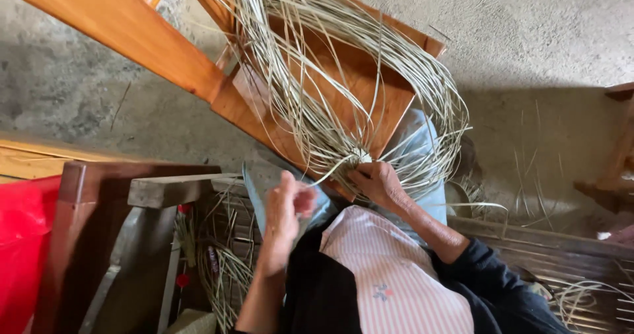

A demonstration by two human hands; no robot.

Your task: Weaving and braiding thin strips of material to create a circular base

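Observation:
A big loose bundle of pale rattan strips [343, 63] fans out over the seat of an orange wooden chair [356, 76] in front of me. The strips gather into a small woven knot [360, 155] near my lap. My right hand [380, 183] grips that knot from below. My left hand [287, 208] is raised beside it, fingers pinched on a single strip [330, 170] that runs to the knot. I wear a pink striped apron over dark sleeves.
A dark wooden stool frame [119, 195] stands at the left with a red plastic bag [23, 241] beside it. More strips lie coiled on the floor [224, 268] below my left arm and at the right [581, 301]. Grey concrete floor [528, 37] surrounds the chair.

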